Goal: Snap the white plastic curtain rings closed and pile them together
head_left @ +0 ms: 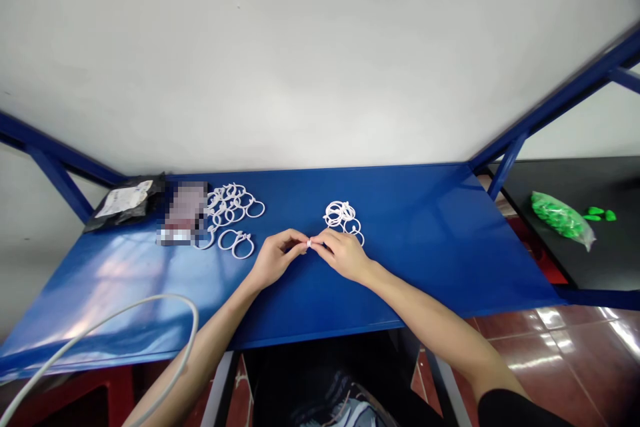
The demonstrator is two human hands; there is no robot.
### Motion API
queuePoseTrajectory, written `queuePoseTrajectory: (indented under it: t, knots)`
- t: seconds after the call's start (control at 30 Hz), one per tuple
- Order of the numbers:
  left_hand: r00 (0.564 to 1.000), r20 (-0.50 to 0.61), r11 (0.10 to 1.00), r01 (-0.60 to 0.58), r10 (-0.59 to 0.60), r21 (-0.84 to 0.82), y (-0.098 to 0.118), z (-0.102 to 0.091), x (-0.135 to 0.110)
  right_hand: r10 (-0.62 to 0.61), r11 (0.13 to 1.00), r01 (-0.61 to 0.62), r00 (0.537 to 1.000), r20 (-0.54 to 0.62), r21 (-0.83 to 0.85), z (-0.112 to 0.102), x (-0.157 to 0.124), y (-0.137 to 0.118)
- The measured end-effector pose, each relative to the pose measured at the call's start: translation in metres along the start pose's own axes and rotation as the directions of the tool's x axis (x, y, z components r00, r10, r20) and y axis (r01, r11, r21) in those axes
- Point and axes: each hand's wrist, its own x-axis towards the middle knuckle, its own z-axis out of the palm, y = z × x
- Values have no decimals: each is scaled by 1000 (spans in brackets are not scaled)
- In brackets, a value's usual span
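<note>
In front of me, at the middle of the blue table (425, 253), my left hand (274, 257) and my right hand (346, 255) meet fingertip to fingertip. Both pinch a white plastic ring (309, 243), of which only a small knob-like bit shows; the fingers hide the rest. Just beyond my right hand lies a small pile of white rings (341, 212), partly covered by that hand. To the left is a bigger spread of white rings (230, 207) with small knobs on them. Two of these rings (243, 246) lie closest to my left hand.
At the back left are a black plastic package (127, 203) and a blurred-out flat item (185, 210). A white cable (150, 297) loops over the left front. Blue frame bars (520, 133) flank the table. A bag of green pieces (563, 217) lies on a dark table to the right.
</note>
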Motion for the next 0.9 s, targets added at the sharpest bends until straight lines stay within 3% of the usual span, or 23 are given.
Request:
queuePoseTrajectory:
  t: [0.33, 0.7, 0.8, 0.9]
  knots:
    - [981, -41, 980, -189, 192, 54, -11, 5, -4, -1, 980, 15, 997, 75, -196, 4, -6, -11]
    - [972, 12, 950, -233, 236, 208, -6, 2, -2, 4, 997, 2, 997, 79, -74, 7, -6, -5]
    - [957, 22, 898, -280, 290, 341, -2, -4, 4, 14, 997, -12, 1000, 21, -75, 6, -1, -4]
    - [921, -94, 742, -240, 378, 626, -5, -16, 10, 16, 998, -22, 996, -89, -62, -4, 3, 3]
